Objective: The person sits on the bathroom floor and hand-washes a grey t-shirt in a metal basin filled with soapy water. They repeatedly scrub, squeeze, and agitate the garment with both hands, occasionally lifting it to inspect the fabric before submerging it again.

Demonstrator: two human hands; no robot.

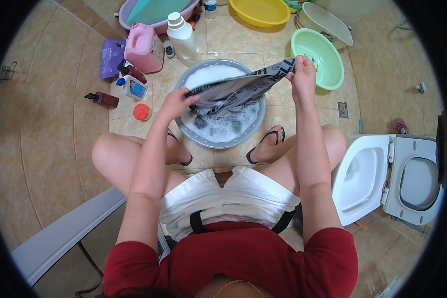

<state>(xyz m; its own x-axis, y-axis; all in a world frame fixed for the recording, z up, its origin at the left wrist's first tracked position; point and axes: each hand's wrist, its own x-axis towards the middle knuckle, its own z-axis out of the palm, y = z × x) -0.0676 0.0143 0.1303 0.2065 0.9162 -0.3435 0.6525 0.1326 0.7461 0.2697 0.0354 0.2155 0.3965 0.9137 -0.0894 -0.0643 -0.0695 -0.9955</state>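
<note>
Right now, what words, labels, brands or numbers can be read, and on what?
Gray cloth: large dark lettering, left uncopied.
Blue-capped bottle: label too small to read.
Pink jug: label too small.
Purple pouch: print too small.
Small bottle at top: label too small.

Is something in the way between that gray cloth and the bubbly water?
Nothing visible is. The right hand grips one end of the gray cloth, the left hand is at the other, and the gray basin of suds lies directly below.

Bold dark capitals on grey cloth (pixel 243 89) — print on blue-capped bottle (pixel 135 89), pink jug (pixel 145 52) — too small to read.
</note>
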